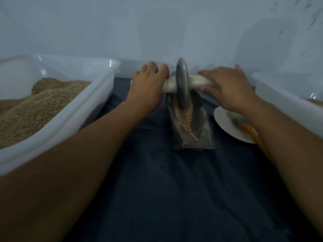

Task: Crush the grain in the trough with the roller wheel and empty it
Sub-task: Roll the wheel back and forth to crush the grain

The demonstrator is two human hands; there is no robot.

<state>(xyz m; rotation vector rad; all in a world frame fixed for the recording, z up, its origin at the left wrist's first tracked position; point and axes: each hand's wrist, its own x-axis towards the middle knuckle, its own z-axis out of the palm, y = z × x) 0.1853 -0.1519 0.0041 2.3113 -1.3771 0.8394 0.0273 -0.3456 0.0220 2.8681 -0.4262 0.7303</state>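
Note:
A dark boat-shaped trough lies on the blue cloth, holding tan grain along its groove. A grey roller wheel stands upright in the far part of the trough, on a pale axle handle that sticks out both sides. My left hand lies over the left end of the handle with fingers draped over it. My right hand covers the right end, fingers spread and fairly straight, thumb under the handle.
A large white tub heaped with brown grain stands on the left. Another white tub stands on the right. A white plate with an orange-handled brush lies right of the trough. A pale wall rises close behind.

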